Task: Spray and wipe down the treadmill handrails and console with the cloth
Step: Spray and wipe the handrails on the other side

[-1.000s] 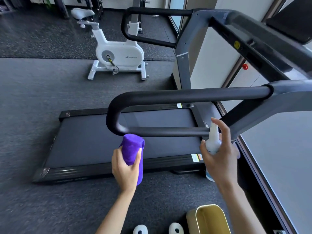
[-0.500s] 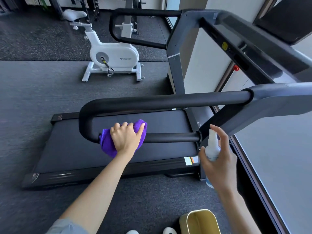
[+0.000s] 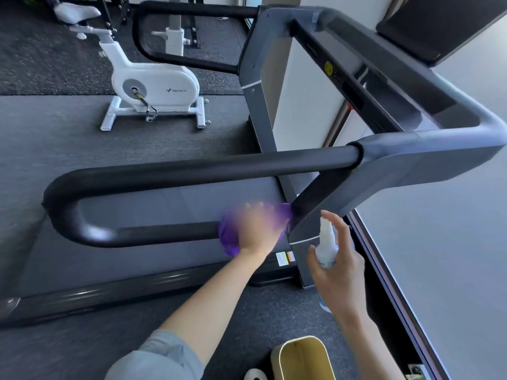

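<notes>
The treadmill's near handrail (image 3: 192,171) is a black padded loop with an upper and a lower bar. My left hand (image 3: 259,229), blurred by motion, presses a purple cloth (image 3: 229,239) around the lower bar at its right end, close to the grey upright (image 3: 315,215). My right hand (image 3: 338,267) holds a white spray bottle (image 3: 326,245) upright just right of that, index finger raised over the nozzle. The console (image 3: 436,31) sits dark at the top right. The far handrail (image 3: 170,37) loops at the top.
A white exercise bike (image 3: 153,86) stands on the dark floor beyond the treadmill belt (image 3: 137,267). A yellow bin (image 3: 301,360) sits by my feet at the bottom. A grey wall or window panel (image 3: 452,256) runs along the right.
My left hand has slid the purple cloth along the lower bar from the loop's left bend to its right end. My right hand with the bottle has stayed near the upright.
</notes>
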Available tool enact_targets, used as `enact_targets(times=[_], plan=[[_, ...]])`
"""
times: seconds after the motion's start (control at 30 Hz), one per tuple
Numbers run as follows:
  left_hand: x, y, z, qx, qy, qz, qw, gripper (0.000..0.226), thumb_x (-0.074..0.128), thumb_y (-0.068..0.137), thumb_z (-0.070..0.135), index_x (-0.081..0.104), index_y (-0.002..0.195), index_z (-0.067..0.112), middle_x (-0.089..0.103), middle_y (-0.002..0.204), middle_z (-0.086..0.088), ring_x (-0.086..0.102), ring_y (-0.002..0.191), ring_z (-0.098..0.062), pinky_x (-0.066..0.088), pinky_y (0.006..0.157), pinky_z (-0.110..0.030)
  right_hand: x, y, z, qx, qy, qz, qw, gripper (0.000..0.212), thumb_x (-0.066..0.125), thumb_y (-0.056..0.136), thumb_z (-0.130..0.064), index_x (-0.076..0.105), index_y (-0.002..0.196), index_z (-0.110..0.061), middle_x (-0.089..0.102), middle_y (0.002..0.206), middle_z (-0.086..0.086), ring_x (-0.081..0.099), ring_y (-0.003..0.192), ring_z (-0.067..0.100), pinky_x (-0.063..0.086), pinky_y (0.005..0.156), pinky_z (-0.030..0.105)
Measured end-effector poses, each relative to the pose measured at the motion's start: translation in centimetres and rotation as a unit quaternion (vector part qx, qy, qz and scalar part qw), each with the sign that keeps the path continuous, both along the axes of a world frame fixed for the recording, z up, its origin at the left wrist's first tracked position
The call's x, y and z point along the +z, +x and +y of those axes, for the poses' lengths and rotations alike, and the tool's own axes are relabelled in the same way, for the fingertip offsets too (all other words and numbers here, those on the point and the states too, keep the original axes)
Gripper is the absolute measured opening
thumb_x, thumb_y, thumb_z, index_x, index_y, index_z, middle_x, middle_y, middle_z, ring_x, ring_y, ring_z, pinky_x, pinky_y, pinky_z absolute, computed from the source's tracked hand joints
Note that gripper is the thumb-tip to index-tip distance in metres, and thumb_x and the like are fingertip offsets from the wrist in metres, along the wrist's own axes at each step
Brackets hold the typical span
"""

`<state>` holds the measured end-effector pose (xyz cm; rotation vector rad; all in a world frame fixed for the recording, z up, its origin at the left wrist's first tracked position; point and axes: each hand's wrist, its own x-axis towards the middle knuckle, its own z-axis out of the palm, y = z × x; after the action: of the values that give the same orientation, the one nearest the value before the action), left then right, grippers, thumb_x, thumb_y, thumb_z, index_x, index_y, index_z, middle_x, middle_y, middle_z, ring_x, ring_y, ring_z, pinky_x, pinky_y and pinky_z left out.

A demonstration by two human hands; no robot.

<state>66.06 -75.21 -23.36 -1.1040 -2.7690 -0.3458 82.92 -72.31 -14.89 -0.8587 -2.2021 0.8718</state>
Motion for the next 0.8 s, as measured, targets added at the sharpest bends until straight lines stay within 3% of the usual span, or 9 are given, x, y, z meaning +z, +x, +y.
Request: enact_targets(times=[0.1, 0.2, 0.3, 0.37, 0.47, 0.57, 0.7, 0.8], plan=[[-0.1, -1.9, -2.3, -0.025, -0.01, 0.005, 1.0, 0.051, 0.046, 0.09, 0.061, 0.066, 0.11, 0.019, 0.067, 0.104, -0.004, 0.056, 0.094, -0.031, 0.042, 0.079, -0.038, 0.2, -0.7, 0.3, 0.003, 0.005, -0.003, 1.0, 0.064, 0.068, 0.08, 0.0, 0.047, 0.13, -0.033, 0.053, 0.061, -0.021, 0.052, 0.059, 0.0, 0.035, 0.052, 0.005], [0.4, -3.9, -6.2, 0.014, 0.012, 0.022, 1.0, 0.045, 0.058, 0.086, 0.057, 0.073, 0.092, 0.015, 0.069, 0.087, -0.005, 0.058, 0.08, -0.031, 0.045, 0.07, -0.039, 0.3, -1.8, 0.3, 0.004, 0.006, 0.003, 1.0, 0.067, 0.067, 0.08, -0.001, 0.044, 0.131, -0.038, 0.048, 0.066, -0.019, 0.052, 0.062, 0.003, 0.038, 0.055, 0.01], [0.8, -5.4, -10.1, 0.03, 0.011, 0.047, 0.998, 0.044, 0.065, 0.082, 0.055, 0.073, 0.083, 0.012, 0.068, 0.079, -0.006, 0.057, 0.072, -0.031, 0.046, 0.064, -0.039, 0.3, -2.6, -0.1, 0.012, -0.017, 0.007, 1.0, 0.069, 0.064, 0.081, -0.003, 0.039, 0.13, -0.045, 0.051, 0.068, -0.015, 0.049, 0.059, 0.015, 0.045, 0.059, 0.031], [1.2, -6.5, -12.9, 0.056, 0.012, 0.054, 0.997, 0.048, 0.061, 0.083, 0.056, 0.072, 0.084, 0.01, 0.068, 0.08, -0.007, 0.057, 0.073, -0.032, 0.045, 0.064, -0.04, 0.4, -2.5, -0.4, 0.012, -0.018, 0.013, 1.0, 0.069, 0.064, 0.081, -0.004, 0.039, 0.13, -0.046, 0.053, 0.069, -0.014, 0.049, 0.058, 0.02, 0.047, 0.06, 0.035], [2.3, -6.6, -16.4, 0.087, 0.058, 0.05, 0.993, 0.058, 0.046, 0.081, 0.059, 0.071, 0.084, 0.007, 0.066, 0.079, -0.007, 0.055, 0.074, -0.034, 0.045, 0.066, -0.042, 0.6, -1.5, -0.5, -0.003, 0.004, 0.031, 0.999, 0.067, 0.066, 0.082, -0.004, 0.041, 0.132, -0.042, 0.056, 0.077, -0.02, 0.052, 0.061, 0.013, 0.047, 0.06, 0.031], [4.5, -4.4, -17.2, 0.088, 0.171, -0.004, 0.981, 0.06, 0.043, 0.08, 0.061, 0.069, 0.084, 0.008, 0.063, 0.08, -0.003, 0.053, 0.075, -0.032, 0.046, 0.068, -0.042, 0.8, -0.6, 0.1, -0.035, 0.01, 0.039, 0.999, 0.066, 0.066, 0.082, -0.004, 0.043, 0.13, -0.041, 0.057, 0.077, -0.024, 0.052, 0.067, 0.006, 0.038, 0.055, 0.014], [9.5, 0.6, -13.1, 0.028, 0.313, -0.078, 0.946, 0.051, 0.049, 0.082, 0.059, 0.066, 0.083, 0.012, 0.062, 0.081, 0.005, 0.054, 0.079, -0.023, 0.047, 0.071, -0.039, 1.8, -0.1, 1.2, -0.047, 0.009, 0.058, 0.997, 0.065, 0.065, 0.082, -0.002, 0.042, 0.128, -0.042, 0.056, 0.071, -0.026, 0.051, 0.06, 0.006, 0.037, 0.052, 0.011], [13.2, 3.5, -8.5, -0.019, 0.367, -0.113, 0.923, 0.048, 0.05, 0.082, 0.059, 0.068, 0.086, 0.015, 0.063, 0.081, 0.007, 0.057, 0.082, -0.02, 0.046, 0.074, -0.037, 2.7, 0.0, 2.4, -0.062, 0.017, 0.072, 0.995, 0.065, 0.065, 0.082, -0.002, 0.041, 0.128, -0.042, 0.05, 0.06, -0.012, 0.049, 0.058, 0.01, 0.035, 0.051, 0.015]])
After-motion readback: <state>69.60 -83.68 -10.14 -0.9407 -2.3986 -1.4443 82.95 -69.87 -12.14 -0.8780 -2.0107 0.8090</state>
